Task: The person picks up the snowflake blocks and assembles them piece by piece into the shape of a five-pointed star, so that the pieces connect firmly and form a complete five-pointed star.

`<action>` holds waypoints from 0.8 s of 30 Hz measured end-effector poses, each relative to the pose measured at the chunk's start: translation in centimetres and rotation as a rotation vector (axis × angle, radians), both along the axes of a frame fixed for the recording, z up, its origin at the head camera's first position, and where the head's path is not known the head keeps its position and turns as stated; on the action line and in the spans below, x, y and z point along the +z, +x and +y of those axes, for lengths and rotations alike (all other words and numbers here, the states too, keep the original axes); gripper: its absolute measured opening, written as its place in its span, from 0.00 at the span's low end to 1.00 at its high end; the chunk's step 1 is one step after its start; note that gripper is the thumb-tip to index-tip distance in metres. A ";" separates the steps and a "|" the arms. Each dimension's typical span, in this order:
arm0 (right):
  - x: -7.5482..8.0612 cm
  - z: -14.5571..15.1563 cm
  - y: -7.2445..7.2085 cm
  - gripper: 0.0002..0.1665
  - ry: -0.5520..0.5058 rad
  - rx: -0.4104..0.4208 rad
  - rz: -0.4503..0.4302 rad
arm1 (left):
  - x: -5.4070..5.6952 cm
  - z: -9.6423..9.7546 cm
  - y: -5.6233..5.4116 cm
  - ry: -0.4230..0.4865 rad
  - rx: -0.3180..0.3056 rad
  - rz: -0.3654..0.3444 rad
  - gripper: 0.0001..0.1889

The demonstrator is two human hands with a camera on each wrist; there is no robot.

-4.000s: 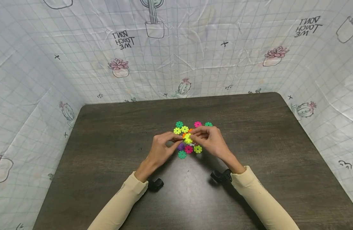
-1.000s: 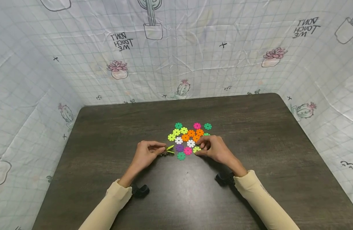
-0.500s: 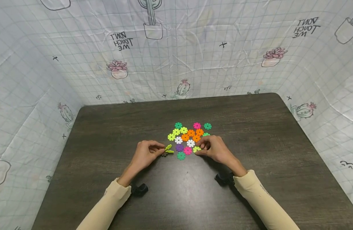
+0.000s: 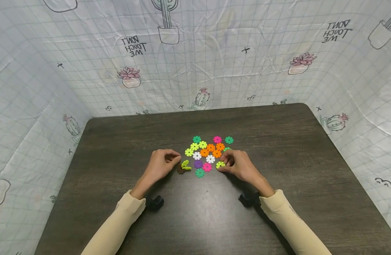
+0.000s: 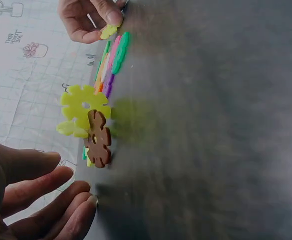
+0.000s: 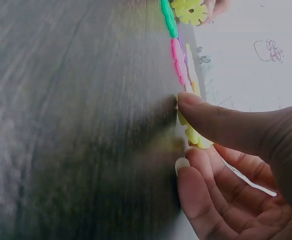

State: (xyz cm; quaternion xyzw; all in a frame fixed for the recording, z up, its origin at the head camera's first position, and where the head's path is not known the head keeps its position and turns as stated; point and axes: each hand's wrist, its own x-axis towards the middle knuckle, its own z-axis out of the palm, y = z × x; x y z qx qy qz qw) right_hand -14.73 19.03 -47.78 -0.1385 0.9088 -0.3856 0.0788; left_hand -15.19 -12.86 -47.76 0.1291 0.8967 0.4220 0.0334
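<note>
Notched plastic flower discs lie on the dark table. Just left of them stands a small joined piece, made of yellow discs [image 4: 184, 163] slotted to a brown disc [image 4: 180, 170]. My left hand [image 4: 160, 164] is beside that piece with loosely bent fingers; in the left wrist view a gap shows between its fingertips [image 5: 61, 172] and the brown disc [image 5: 99, 140]. At the right of the group, my right hand [image 4: 241, 166] pinches a yellow disc [image 4: 220, 165] between thumb and fingers, low over the table. In the right wrist view the thumb partly hides this yellow disc [image 6: 198, 137].
Several flat discs lie between the hands: orange [image 4: 211, 147], white [image 4: 196, 155], purple [image 4: 198, 164], pink [image 4: 207, 167], green [image 4: 200, 173] and yellow [image 4: 194, 146]. Patterned cloth [image 4: 214, 71] hangs behind and at both sides of the table [image 4: 208, 212].
Four seconds ago both hands held yellow pieces together over the discs. The left hand then carried the joined piece left, set it down and let go. The right hand has taken a yellow disc.
</note>
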 end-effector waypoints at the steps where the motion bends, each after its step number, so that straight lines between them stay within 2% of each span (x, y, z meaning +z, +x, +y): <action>1: 0.0 0.0 0.0 0.15 -0.003 0.000 0.002 | 0.1 0.2 -0.2 -0.001 -0.004 -0.003 0.08; 14: 0.6 0.2 0.1 0.07 -0.055 -0.003 -0.003 | 0.5 2.6 -3.3 -0.152 -0.077 0.016 0.14; 19: 1.1 0.1 0.4 0.06 -0.083 0.027 -0.043 | 0.1 3.2 -3.7 -0.232 -0.079 0.024 0.17; 24: 1.5 -0.1 0.9 0.06 -0.130 0.035 -0.090 | -0.3 3.5 -3.6 -0.239 -0.073 0.042 0.16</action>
